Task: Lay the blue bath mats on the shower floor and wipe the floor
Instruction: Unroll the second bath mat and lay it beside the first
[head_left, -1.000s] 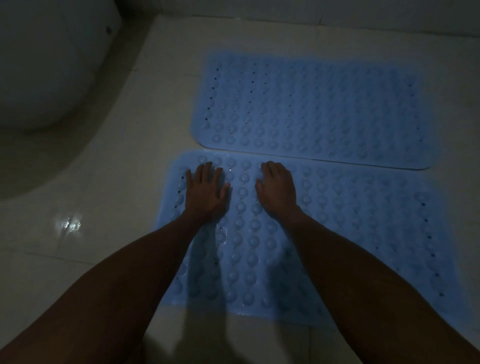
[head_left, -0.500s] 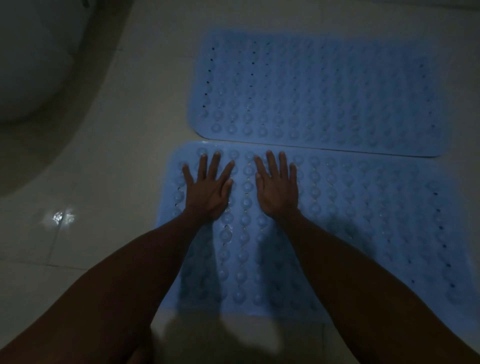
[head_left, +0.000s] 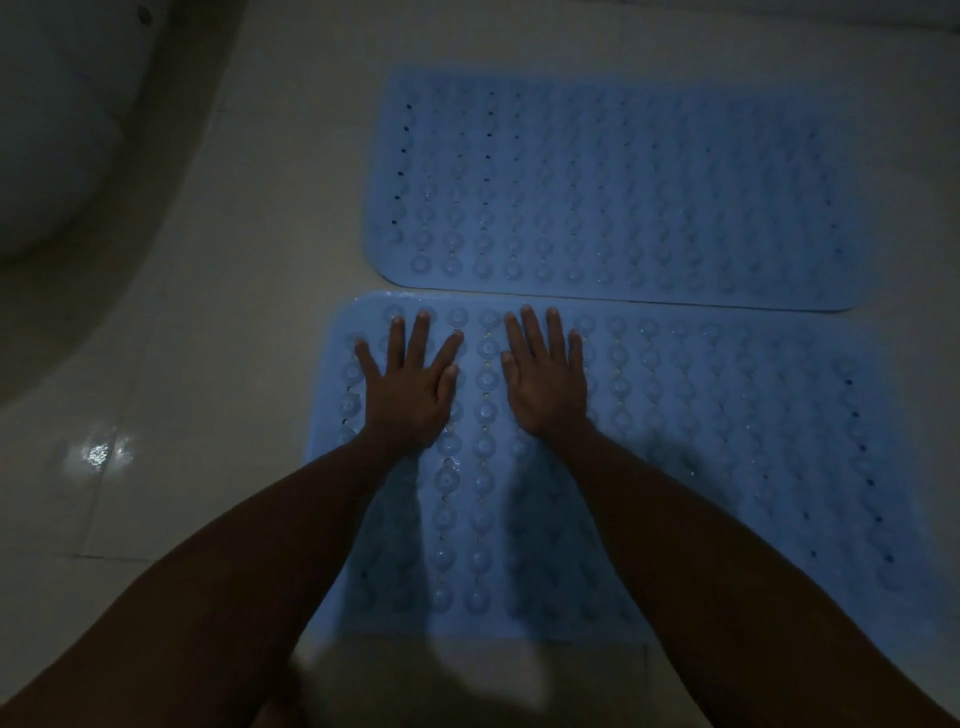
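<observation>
Dim light. 2 blue mats flat on the tiled floor (head_left: 197, 467), long edges nearly touching. Far mat (head_left: 623, 187) lies toward the floor's back edge. Near mat (head_left: 727, 441) carries both hands at its far-left corner: left hand (head_left: 410, 387) and right hand (head_left: 548, 387) palm-down, fingers spread wide, gripping nothing. White curved fixture (head_left: 57, 130) at the floor's far-left corner.

Dim, low-contrast exposure with a cool cast; corners darkest, upper left near black. Small specular glare patch (head_left: 98, 451) on wet floor tiles (head_left: 249, 322) at left of frame. Soft double shadows beneath both forearms, falling across the near blue mat (head_left: 727, 441). Far mat (head_left: 623, 187) hazy, texture smeared toward upper right. Noise and softness throughout; mild wide-angle bowing at edges.
</observation>
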